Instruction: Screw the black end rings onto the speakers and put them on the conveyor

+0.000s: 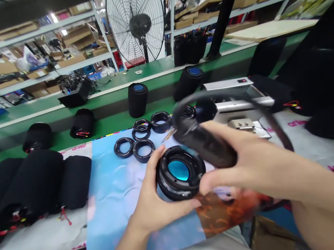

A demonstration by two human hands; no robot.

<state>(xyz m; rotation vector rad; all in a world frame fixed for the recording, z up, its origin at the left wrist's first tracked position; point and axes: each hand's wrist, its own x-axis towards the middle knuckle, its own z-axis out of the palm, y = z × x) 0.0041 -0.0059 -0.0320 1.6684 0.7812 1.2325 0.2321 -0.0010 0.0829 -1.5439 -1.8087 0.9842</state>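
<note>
My left hand is wrapped around a black cylinder from the side, thumb along its near edge. The cylinder's top end faces up, with a black ring around a shiny blue disc. In my right hand is a black corded hand tool with a thin metallic tip; blur hides its exact kind. That tip is above the cylinder's far left rim, apart from it. My right thumb lies at the cylinder's right rim. Several loose black rings lie just beyond my left hand.
Black fabric-covered cylinders with wires lie at left. Others stand along the back. A silver metal device sits behind my right hand. Blue printed sheet covers the bench. Beyond are a large fan and shelves with boxes.
</note>
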